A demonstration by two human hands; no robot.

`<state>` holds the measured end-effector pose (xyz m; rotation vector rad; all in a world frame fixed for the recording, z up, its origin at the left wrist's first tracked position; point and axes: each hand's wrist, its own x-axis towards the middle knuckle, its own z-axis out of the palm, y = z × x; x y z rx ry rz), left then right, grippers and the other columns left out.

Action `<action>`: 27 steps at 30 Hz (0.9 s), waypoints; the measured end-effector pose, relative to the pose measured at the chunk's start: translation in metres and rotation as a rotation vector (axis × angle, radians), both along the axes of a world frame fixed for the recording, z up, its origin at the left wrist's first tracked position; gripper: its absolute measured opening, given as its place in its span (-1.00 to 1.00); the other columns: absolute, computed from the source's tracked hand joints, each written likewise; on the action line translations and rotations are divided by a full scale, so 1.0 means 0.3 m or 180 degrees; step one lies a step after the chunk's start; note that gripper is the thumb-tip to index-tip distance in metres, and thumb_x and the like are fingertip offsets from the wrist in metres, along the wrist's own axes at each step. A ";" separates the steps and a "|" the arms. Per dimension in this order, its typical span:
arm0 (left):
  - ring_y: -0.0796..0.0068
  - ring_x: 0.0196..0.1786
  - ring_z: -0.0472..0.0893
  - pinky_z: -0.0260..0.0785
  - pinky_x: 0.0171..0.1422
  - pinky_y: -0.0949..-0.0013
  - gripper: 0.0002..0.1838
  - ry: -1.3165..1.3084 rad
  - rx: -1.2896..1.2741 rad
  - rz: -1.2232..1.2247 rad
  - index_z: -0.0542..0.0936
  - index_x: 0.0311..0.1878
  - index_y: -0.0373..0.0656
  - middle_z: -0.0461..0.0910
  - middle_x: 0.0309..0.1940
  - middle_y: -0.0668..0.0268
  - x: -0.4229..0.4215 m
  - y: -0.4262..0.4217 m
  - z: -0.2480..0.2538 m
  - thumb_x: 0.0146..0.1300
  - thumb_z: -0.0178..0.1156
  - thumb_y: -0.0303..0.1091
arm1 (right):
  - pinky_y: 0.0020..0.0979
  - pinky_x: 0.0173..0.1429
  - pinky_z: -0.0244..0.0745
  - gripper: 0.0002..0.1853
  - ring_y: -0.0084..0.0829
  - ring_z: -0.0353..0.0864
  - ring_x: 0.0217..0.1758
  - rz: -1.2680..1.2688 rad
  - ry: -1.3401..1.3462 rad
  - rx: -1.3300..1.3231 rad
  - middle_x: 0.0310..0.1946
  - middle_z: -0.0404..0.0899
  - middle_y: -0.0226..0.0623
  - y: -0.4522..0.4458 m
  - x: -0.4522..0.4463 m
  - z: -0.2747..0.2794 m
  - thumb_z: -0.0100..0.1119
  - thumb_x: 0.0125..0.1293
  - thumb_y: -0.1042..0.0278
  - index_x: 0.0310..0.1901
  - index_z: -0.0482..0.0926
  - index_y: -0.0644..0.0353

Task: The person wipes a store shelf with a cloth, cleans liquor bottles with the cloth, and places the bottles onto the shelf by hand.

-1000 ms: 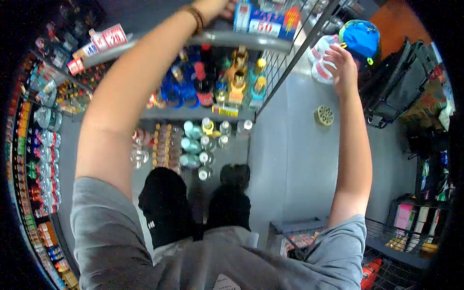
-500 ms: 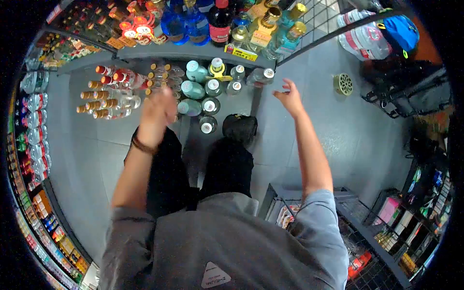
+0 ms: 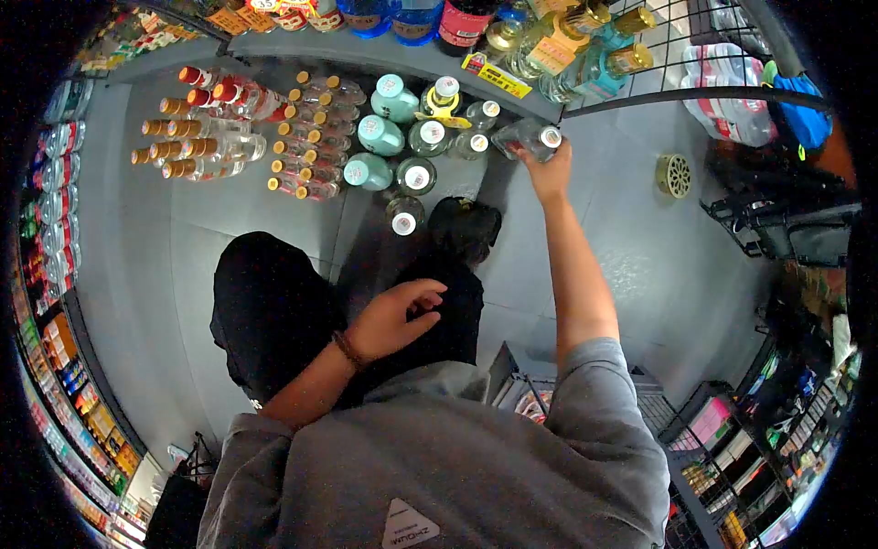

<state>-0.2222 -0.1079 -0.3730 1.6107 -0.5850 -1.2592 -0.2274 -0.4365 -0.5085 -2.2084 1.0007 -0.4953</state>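
- Clear bottle (image 3: 521, 137), white cap, far right among floor bottles (image 3: 380, 135); my right hand (image 3: 551, 163) curled round it.
- My left hand (image 3: 395, 322): half-curled, empty, near.
- Yellow shelf label (image 3: 495, 76): print unreadable.
- Shirt patch (image 3: 408, 525): "ZHI…", rest unclear.

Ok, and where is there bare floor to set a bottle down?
Bare floor lies between the right forearm and the round holed piece. Another patch lies between the brown-topped bottles and the left knee. It is crowded by the shelf: the small gold-capped bottles, teal bottles and the clear bottle at the right hand leave only narrow gaps.
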 end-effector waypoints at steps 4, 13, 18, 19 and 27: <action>0.44 -0.14 0.52 0.34 0.00 0.41 -0.63 -0.0097 0.0098 -0.0201 0.41 -0.01 -0.15 0.53 -0.23 0.27 -0.010 -0.012 -0.005 0.07 0.18 -0.45 | -0.29 -0.02 0.37 -0.39 -0.15 0.48 -0.08 0.0158 -0.0052 0.0361 -0.14 0.48 -0.05 0.002 -0.009 0.008 0.42 -0.26 0.34 -0.11 0.37 0.33; 0.44 -0.10 0.50 0.32 0.00 0.39 -0.59 -0.0595 -0.0262 -0.0083 0.41 -0.02 -0.18 0.52 -0.16 0.29 0.069 -0.081 0.041 0.02 0.22 -0.42 | -0.30 -0.06 0.41 -0.40 -0.28 0.54 -0.13 0.0073 0.0064 0.0639 -0.22 0.55 -0.13 0.126 -0.152 0.271 0.43 -0.27 0.33 -0.10 0.45 0.32; 0.31 0.15 0.34 0.16 0.21 0.33 -0.21 -0.1484 -0.0822 -0.0154 0.21 0.17 -0.23 0.33 0.09 0.16 0.103 -0.191 0.074 -0.16 0.37 -0.34 | -0.34 -0.01 0.38 -0.41 -0.45 0.51 -0.13 0.0030 0.0182 0.1201 -0.23 0.55 -0.27 0.253 -0.315 0.509 0.44 -0.29 0.40 -0.10 0.47 0.30; 0.28 0.18 0.31 0.13 0.23 0.32 -0.15 -0.1694 -0.0842 -0.0223 0.17 0.19 -0.24 0.30 0.12 0.14 0.109 -0.210 0.085 -0.20 0.40 -0.32 | -0.37 0.02 0.35 -0.40 -0.47 0.50 -0.12 0.0378 -0.0279 0.1542 -0.23 0.55 -0.31 0.270 -0.347 0.525 0.46 -0.32 0.42 -0.11 0.47 0.29; 0.42 0.05 0.44 0.27 0.13 0.33 -0.27 0.0618 -0.1363 0.0015 0.28 0.10 -0.30 0.42 -0.01 0.17 0.091 -0.139 0.080 -0.16 0.40 -0.32 | -0.40 0.11 0.28 -0.15 -0.47 0.41 0.03 0.0735 -0.1333 0.2685 -0.05 0.46 -0.30 0.484 -0.312 0.649 0.54 -0.39 0.40 0.07 0.35 0.26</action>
